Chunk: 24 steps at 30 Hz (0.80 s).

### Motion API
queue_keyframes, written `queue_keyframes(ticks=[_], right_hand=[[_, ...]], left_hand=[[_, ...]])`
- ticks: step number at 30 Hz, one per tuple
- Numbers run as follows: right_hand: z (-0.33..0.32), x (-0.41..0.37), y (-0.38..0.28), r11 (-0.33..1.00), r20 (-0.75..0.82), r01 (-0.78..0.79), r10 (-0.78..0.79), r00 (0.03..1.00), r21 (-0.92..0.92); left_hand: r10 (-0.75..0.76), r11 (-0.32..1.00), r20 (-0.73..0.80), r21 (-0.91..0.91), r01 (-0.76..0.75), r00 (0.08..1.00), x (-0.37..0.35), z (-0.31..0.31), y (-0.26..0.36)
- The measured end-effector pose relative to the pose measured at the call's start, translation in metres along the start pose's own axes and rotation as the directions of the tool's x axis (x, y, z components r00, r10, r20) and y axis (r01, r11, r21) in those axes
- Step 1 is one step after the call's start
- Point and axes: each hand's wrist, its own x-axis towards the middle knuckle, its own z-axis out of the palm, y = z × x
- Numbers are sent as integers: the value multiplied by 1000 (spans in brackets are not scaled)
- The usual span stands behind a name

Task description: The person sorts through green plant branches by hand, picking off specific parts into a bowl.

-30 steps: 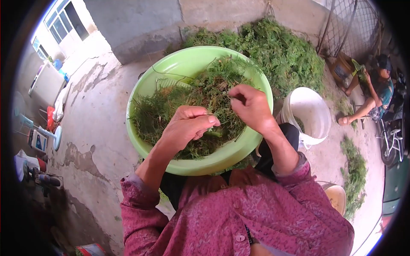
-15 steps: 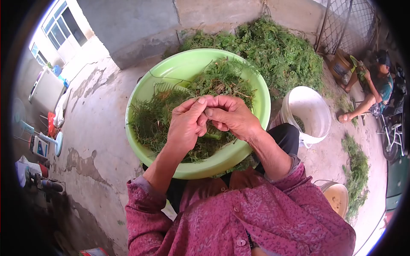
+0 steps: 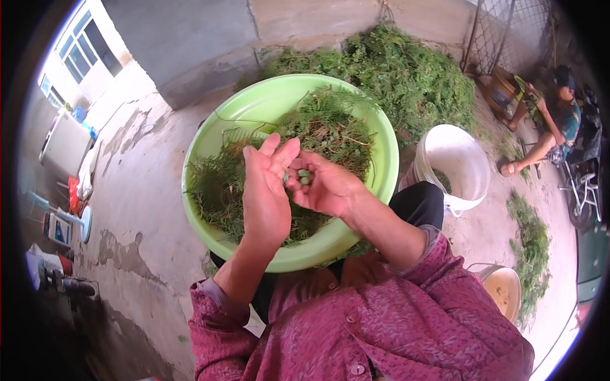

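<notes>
A big light-green basin (image 3: pixel 216 127) rests on my lap, filled with tangled green sprigs (image 3: pixel 330 130). Both hands hover over its middle. My left hand (image 3: pixel 265 193) is upright with fingers spread, its thumb side touching my right hand. My right hand (image 3: pixel 321 186) is cupped palm up and holds a few small green pods (image 3: pixel 304 176).
A large heap of the same greens (image 3: pixel 406 70) lies on the concrete behind the basin. A white bucket (image 3: pixel 454 165) stands to the right, a tan bucket (image 3: pixel 505 292) nearer me. Another person (image 3: pixel 553 127) sits at far right by a wire fence. Clutter lines the left edge.
My hands were apart a second ago, then pinched together over the basin. Now the left hand has opened and the right has turned palm up with small green pods in it.
</notes>
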Motion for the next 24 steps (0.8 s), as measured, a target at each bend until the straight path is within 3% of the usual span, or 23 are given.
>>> queue_keyframes(ticks=[2, 4, 6, 8, 9, 14, 16, 18, 19, 20, 21, 22, 23, 24], right_hand=[[8, -3, 1, 998, -69, -19, 23, 997, 56], [1, 0, 1, 991, -13, -101, 103, 995, 91], [-4, -5, -3, 990, -38, -89, 94, 995, 113], [-4, -12, -12, 997, 106, -71, 68, 992, 18], [-1, -18, -17, 999, 49, -27, 29, 998, -40], [9, -23, -17, 998, -20, 15, -16, 1000, -65], [0, -16, -22, 989, 83, -143, 140, 987, 31], [-10, -21, -44, 998, 187, -58, 50, 981, 38], [-17, -31, -65, 997, 245, 82, -83, 966, 18], [-28, -45, -92, 947, 192, 310, -291, 937, -78], [-32, -64, -119, 841, -25, 517, -527, 849, -158], [-42, -83, -141, 691, 1, 681, -702, 712, -244], [-57, -96, -165, 455, -21, 715, -851, 525, -531], [-76, -104, -185, 317, -129, 676, -941, 314, -665]], left_hand=[[-37, 995, 69, 97, 30, 997, -9, 9, 3], [8, 991, 112, 132, -23, 994, -10, 9, 3], [49, 994, 162, 91, -64, 986, -7, 0, -1], [85, 996, 220, -5, -86, 972, -7, 0, 3], [66, 994, 236, -97, -44, 970, -7, 3, 4], [23, 983, 253, -181, 24, 967, -5, 10, 9], [35, 969, 238, -246, 25, 971, -1, 4, 13], [277, 959, 251, -134, -250, 928, 5, -20, 24], [288, 943, 224, -236, -235, 931, 9, -43, 35], [298, 916, 196, -335, -222, 934, 12, -63, 47], [241, 909, 11, -354, -221, 971, 10, -67, 64], [170, 900, -174, -374, -225, 970, 8, -69, 82], [178, 905, -290, -327, -272, 940, 9, -74, 91], [206, 903, -306, -307, -301, 930, 10, -89, 95]])
